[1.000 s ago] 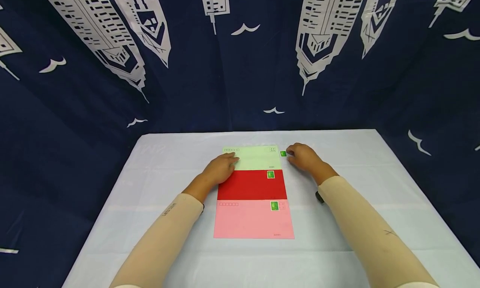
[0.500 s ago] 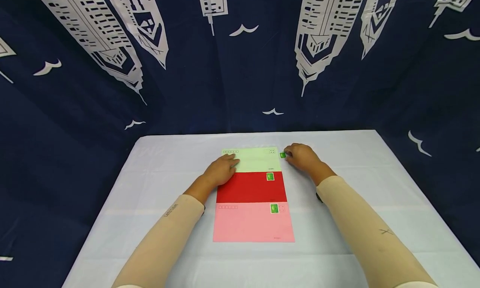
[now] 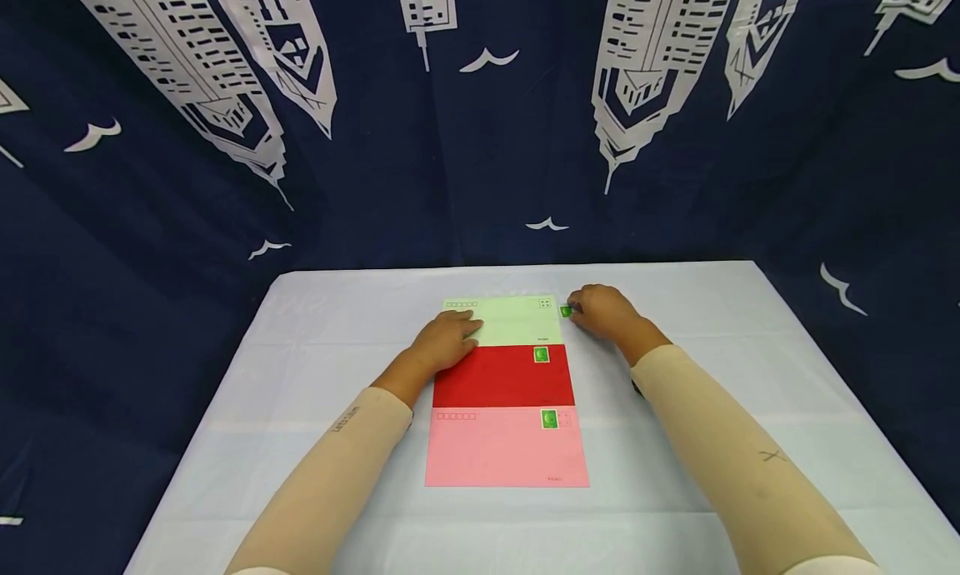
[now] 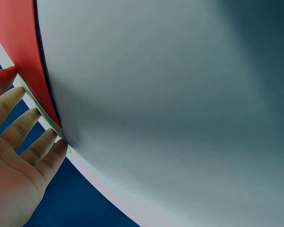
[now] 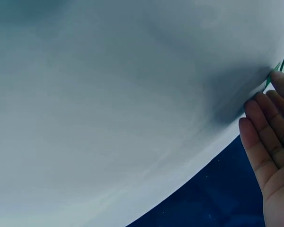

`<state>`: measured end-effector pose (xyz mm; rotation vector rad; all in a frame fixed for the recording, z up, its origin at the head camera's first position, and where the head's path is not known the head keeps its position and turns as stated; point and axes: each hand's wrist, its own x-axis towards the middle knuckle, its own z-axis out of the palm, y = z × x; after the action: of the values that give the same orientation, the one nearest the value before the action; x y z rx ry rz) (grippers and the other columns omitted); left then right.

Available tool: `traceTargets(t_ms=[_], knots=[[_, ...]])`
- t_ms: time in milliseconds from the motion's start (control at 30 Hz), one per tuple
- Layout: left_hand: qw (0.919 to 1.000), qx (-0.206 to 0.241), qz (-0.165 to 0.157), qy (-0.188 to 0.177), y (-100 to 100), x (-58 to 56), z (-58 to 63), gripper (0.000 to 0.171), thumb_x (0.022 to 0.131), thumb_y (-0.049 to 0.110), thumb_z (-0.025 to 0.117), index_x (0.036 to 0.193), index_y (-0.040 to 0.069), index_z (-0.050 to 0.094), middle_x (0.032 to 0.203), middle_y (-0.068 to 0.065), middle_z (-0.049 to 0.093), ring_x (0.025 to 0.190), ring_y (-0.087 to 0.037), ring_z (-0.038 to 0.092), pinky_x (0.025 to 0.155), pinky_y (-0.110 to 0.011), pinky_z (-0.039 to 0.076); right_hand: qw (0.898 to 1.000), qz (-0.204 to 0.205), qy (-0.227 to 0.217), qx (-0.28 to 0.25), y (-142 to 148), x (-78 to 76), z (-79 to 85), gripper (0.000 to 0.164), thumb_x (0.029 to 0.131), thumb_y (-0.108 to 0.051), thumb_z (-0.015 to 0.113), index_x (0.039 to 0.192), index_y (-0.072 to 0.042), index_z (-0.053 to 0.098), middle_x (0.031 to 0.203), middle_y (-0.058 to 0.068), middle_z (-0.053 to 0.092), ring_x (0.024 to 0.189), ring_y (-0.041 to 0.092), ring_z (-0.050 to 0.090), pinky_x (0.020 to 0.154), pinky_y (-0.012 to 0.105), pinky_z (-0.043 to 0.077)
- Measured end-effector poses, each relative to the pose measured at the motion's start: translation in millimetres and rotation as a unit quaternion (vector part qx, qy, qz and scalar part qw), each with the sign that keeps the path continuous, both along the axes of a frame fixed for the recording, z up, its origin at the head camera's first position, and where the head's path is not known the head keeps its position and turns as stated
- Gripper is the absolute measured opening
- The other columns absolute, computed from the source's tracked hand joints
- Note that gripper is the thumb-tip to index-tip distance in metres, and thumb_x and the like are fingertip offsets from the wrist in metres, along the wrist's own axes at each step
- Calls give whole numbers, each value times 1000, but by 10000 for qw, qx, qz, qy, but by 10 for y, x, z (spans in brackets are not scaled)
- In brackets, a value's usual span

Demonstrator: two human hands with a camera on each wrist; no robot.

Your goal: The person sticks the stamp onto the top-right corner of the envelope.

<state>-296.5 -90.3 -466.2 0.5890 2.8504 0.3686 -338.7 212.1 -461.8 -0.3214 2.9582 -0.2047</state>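
Note:
My left hand [image 3: 444,342] rests on the left part of a pale green envelope [image 3: 513,323], its fingers stretched out; the left wrist view shows the same hand [image 4: 19,151] with fingertips at the paper's edge. Just off that envelope's right edge, my right hand [image 3: 606,315] pinches a small green postage stamp [image 3: 566,312] between thumb and finger. The right wrist view catches only a green sliver of the stamp [image 5: 268,82] by the thumb. Below the pale envelope lie a red envelope [image 3: 498,382] and a pink envelope [image 3: 502,454].
One green stamp [image 3: 542,355] sits at the red envelope's upper right, another green stamp [image 3: 550,419] at the pink one's. A white cloth covers the table [image 3: 360,475]. Behind it hangs a navy curtain [image 3: 465,158] printed with white buildings and birds.
My right hand has shifted slightly left and its fingers now overlap more of the stamp. My left hand stays on the pale green envelope. The head view has tilted a little.

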Motion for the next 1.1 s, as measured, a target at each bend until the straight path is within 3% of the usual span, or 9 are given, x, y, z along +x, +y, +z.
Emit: traceTargets(t_ms=[200, 567, 1100], knots=[[10000, -41, -11, -27, 18, 0, 12, 48, 103, 26, 57, 150, 19, 51, 160, -7, 43, 151, -28, 36, 125, -42, 31, 9994, -73, -232, -250, 27, -30, 24, 37, 95, -15, 68, 131, -6, 66, 124, 13, 70, 111, 29, 61, 109, 49, 50], [9996, -234, 72, -172, 38, -5, 75, 49, 102, 27, 58, 150, 20, 51, 161, -5, 43, 151, -26, 36, 126, -41, 30, 9987, 117, -421, -261, 39, -62, 102, 36, 94, -15, 71, 129, -7, 68, 113, 10, 72, 102, 26, 59, 106, 48, 51], [9996, -164, 68, -199, 17, -29, 22, 49, 103, 28, 58, 151, 22, 50, 161, -3, 42, 152, -25, 34, 126, -42, 29, 9987, 248, -385, -207, 30, -120, 55, 33, 92, -15, 72, 124, -5, 70, 105, 7, 72, 98, 25, 58, 101, 47, 52]])
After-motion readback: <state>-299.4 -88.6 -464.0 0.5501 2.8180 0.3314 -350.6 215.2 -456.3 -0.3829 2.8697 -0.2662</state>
